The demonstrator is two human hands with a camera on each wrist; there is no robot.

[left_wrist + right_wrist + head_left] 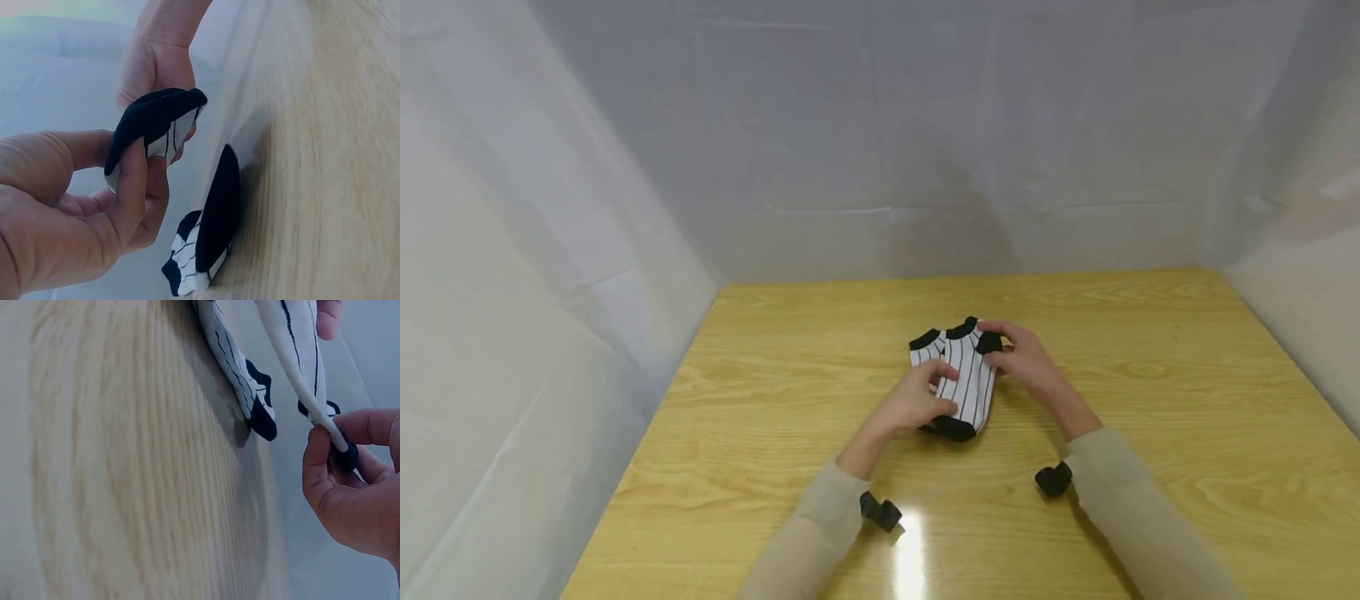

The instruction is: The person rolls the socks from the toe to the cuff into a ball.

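Two white socks with thin black stripes and black toes and cuffs are at the middle of the wooden table (1150,400). The upper sock (970,379) is held stretched between both hands, just above the lower sock (925,346), which lies on the table. My left hand (942,392) pinches the upper sock's near black end (156,122) between thumb and fingers. My right hand (996,346) pinches its far black end (344,453). The lower sock (206,244) lies flat, partly under the held one, and its cuff end (240,381) shows in the right wrist view.
Pale plastic sheeting (587,250) walls the table on the left, back and right. Black wrist cameras (880,511) (1054,479) sit on both beige sleeves. Bare wood surrounds the socks on all sides.
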